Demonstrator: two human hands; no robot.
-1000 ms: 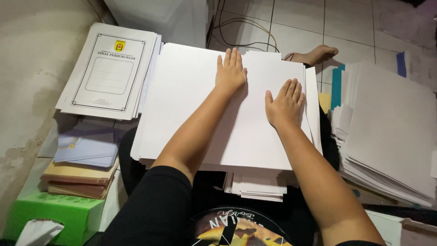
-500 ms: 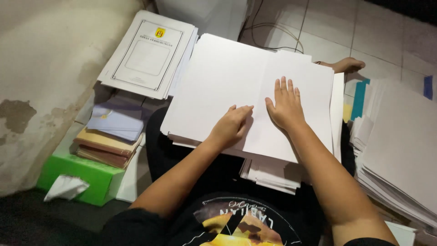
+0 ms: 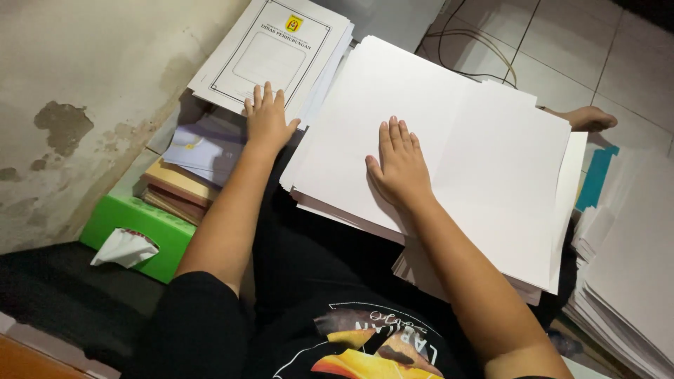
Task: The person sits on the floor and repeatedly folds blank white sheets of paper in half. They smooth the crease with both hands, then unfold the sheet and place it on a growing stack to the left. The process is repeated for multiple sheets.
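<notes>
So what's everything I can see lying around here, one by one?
blank sheet stack: one, white, on the person's lap, centre
printed cover stack: one, white with a black border and a yellow emblem, top left by the wall
book pile: one, tan and brown with a pale lilac folder on top, left
tissue box: one, green, white tissue sticking out, lower left
paper pile: one, white, right edge
teal sheet: one, teal, right, beside that pile
cables: a few, dark, on the tiled floor at top
bare foot: one, beyond the blank stack
left hand: flat, fingers on the printed cover stack
right hand: flat on the blank sheet stack
</notes>
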